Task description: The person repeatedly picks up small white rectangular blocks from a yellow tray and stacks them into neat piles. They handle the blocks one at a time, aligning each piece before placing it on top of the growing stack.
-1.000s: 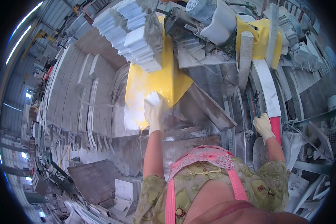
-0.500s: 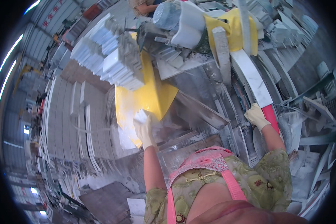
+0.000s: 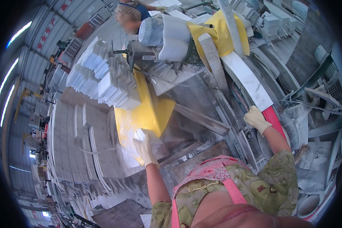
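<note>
My left hand [image 3: 143, 150], in a pale glove, is closed around a small white stone piece [image 3: 140, 134]. It is over the near end of a yellow sheet [image 3: 143, 97] that looks wet. My gloved right hand [image 3: 257, 120] is at the side of a machine bed, its fingers bent. Beside it is the near end of a long white marble strip [image 3: 247, 81] with grey veins, lying on a red belt [image 3: 274, 122]. The fingertips are partly hidden, so I cannot tell exactly what they grip.
Stacked white tiles [image 3: 117, 85] stand on the yellow sheet's far left part. Long grey slabs [image 3: 64, 140] lean at the left. Another yellow cover [image 3: 217, 32] hangs over the machine beyond the strip. A co-worker [image 3: 135, 13] is at the far side.
The view has tilted, bringing more of the co-worker into sight. My left hand still holds the stone piece, and my right hand stays by the strip's near end.
</note>
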Available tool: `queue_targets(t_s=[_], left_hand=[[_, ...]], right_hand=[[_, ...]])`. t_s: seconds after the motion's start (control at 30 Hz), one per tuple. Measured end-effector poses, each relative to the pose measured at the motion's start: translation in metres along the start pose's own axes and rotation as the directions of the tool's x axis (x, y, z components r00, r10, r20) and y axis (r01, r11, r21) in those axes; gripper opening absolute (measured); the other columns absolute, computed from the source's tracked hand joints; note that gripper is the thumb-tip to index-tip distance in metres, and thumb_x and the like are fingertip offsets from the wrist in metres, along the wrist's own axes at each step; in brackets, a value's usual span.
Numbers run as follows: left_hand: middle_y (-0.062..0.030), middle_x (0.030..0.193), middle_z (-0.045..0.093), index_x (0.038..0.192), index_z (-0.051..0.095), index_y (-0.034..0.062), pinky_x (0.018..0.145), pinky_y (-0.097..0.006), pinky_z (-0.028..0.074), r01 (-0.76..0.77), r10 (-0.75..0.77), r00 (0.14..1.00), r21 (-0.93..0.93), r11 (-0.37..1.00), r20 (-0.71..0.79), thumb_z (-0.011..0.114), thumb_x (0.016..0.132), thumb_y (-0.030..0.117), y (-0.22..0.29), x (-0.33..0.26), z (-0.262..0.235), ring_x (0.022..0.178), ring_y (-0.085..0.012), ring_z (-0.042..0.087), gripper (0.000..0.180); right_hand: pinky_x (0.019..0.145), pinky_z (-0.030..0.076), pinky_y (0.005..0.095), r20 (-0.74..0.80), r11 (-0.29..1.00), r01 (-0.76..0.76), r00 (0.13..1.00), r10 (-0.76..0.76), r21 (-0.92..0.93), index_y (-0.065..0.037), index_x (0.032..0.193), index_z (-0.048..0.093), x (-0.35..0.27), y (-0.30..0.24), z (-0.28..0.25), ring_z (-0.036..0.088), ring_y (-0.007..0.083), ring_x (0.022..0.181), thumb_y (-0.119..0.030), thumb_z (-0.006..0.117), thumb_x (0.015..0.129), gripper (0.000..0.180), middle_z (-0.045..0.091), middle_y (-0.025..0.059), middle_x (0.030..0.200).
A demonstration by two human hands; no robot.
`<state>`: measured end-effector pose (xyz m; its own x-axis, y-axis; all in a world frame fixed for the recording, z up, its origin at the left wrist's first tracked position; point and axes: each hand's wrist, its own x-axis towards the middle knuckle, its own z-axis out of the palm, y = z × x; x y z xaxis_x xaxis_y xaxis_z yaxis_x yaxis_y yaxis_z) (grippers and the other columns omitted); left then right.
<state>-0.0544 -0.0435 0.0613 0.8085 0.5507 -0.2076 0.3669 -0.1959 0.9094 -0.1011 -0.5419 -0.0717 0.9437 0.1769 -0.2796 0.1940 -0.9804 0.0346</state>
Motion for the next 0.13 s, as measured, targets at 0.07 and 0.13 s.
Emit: queue_targets(t_s=[0.07, 0.13], left_hand=[[-0.0220, 0.141, 0.048, 0.151, 0.032, 0.0012, 0.098, -0.039, 0.048, -0.019, 0.019, 1.000, -0.020, 1.000, 0.009, 0.071, 0.085, 0.026, -0.010, 0.008, -0.002, 0.121, -0.0307, 0.056, 0.081], [-0.0228, 0.150, 0.042, 0.156, 0.026, 0.0056, 0.109, -0.038, 0.039, -0.054, 0.060, 0.997, 0.127, 0.990, -0.043, 0.071, 0.086, 0.029, -0.024, 0.024, -0.002, 0.133, -0.0309, 0.049, 0.087]], right_hand=[[0.094, 0.042, 0.0391, 0.041, 1.000, 0.004, 0.999, -0.004, -0.019, -0.008, 0.082, 0.078, 0.001, -0.001, -0.002, 0.062, 0.0306, 0.099, -0.028, 0.057, 0.088, 0.030, 0.074, 0.0145, 0.091], [0.095, 0.041, 0.0389, 0.080, 0.999, 0.008, 0.997, -0.005, -0.037, -0.011, 0.083, 0.079, 0.000, -0.002, -0.006, 0.062, 0.0307, 0.101, -0.028, 0.058, 0.088, 0.028, 0.074, 0.0139, 0.092]])
